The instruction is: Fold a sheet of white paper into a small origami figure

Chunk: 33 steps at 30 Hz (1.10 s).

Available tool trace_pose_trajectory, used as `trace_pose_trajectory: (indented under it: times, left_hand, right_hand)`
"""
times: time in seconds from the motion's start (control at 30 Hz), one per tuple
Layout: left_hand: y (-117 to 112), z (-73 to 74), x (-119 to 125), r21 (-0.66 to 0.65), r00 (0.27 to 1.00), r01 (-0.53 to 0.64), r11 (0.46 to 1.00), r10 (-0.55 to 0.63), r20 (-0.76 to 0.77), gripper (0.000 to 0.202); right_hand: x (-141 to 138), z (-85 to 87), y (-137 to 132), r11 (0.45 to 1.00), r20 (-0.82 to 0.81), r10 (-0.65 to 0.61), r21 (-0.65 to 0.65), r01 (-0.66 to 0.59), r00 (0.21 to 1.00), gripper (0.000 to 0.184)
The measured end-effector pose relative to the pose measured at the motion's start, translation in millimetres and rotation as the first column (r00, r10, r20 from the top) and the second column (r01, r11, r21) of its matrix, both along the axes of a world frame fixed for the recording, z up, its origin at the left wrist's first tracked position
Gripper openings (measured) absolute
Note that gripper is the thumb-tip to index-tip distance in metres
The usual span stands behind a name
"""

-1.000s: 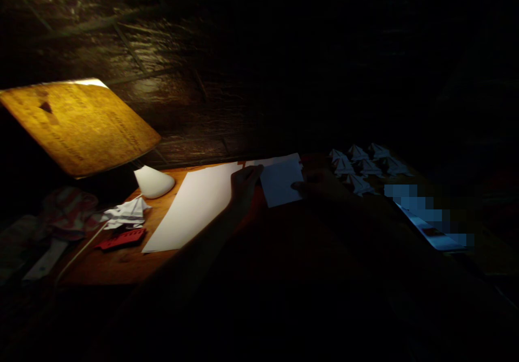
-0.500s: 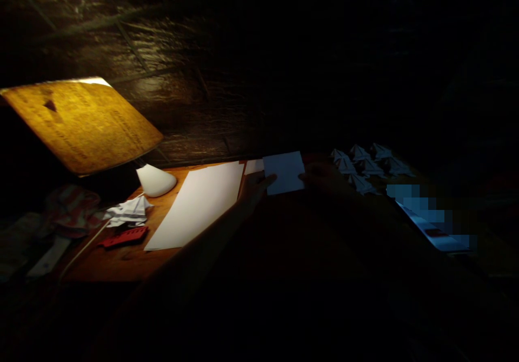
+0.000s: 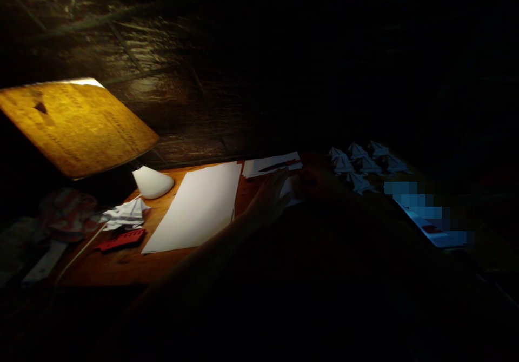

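Note:
In the dim light my left hand (image 3: 271,197) reaches over a small white paper (image 3: 292,190) low at the wooden table (image 3: 121,262); its fingers lie across the paper and hide most of it. My right hand (image 3: 320,181) is a dark shape touching the paper's right edge, and its fingers cannot be made out. Just behind the hands lies a thin stack of white sheets (image 3: 259,167) with a dark pen-like thing (image 3: 279,164) on top.
A large white sheet (image 3: 198,205) lies left of my hands. A glowing lamp shade (image 3: 73,124) and white lamp base (image 3: 152,182) stand at the left, with folded paper (image 3: 125,213) and a red object (image 3: 121,239). Several folded paper figures (image 3: 365,164) sit at the right.
The small paper, held up between both hands before, has come down toward the table under my left hand. The sheet stack with the pen-like thing behind it now shows.

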State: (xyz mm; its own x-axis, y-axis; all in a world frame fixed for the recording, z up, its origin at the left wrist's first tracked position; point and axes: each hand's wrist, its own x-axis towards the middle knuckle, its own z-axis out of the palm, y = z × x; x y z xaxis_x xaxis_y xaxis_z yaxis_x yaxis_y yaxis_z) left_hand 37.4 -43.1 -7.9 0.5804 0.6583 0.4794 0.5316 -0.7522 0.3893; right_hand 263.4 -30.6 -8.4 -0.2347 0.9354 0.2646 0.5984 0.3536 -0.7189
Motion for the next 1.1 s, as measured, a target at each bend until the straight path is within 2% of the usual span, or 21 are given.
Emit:
trace_pose_trajectory:
  times: [0.13, 0.27, 0.33, 0.43, 0.53, 0.73, 0.93, 1.1]
  left_hand:
    - [-3, -12.5, 4, -0.098, 0.978, -0.023, 0.995, 0.002, -0.209, 0.058]
    - [-2, -13.4, 2, -0.101, 0.955, -0.022, 0.995, -0.009, -0.295, 0.055]
    - [-2, -12.7, 2, -0.088, 0.949, -0.022, 0.996, -0.007, -0.314, 0.051]
    - [-3, -12.2, 4, -0.067, 0.946, -0.027, 0.997, 0.004, -0.324, 0.045]
    - [-6, -11.0, 6, -0.049, 0.951, -0.031, 0.998, 0.015, -0.31, 0.041]
    - [-11, -10.2, 6, -0.054, 0.941, -0.048, 0.997, 0.027, -0.338, 0.056]
    - [-10, -12.9, 5, -0.042, 0.942, -0.039, 0.998, 0.023, -0.335, 0.057]
    - [-11, -7.4, 7, -0.005, 0.949, -0.016, 1.0, 0.014, -0.315, 0.053]
  right_hand:
    - [-3, 2.4, -6, 0.999, 0.188, -0.045, 0.03, 0.04, 0.981, 0.029]
    - [-3, 6.0, -12, 0.992, 0.293, -0.124, 0.068, 0.109, 0.948, 0.029]
    - [-3, 8.6, -15, 0.991, 0.313, -0.112, 0.1, 0.084, 0.943, 0.026]
    - [-5, 12.5, -17, 0.977, 0.371, -0.041, 0.211, -0.041, 0.928, 0.023]
    - [-11, 13.1, -23, 0.959, 0.5, 0.01, 0.239, -0.15, 0.866, 0.027]
    - [-32, 5.5, -48, 0.976, 0.658, -0.114, 0.212, -0.038, 0.745, 0.048]
    - [-36, 0.6, -53, 0.976, 0.696, -0.119, 0.212, -0.044, 0.708, 0.053]
    - [-38, 2.5, -52, 0.966, 0.72, -0.125, 0.245, -0.082, 0.682, 0.051]
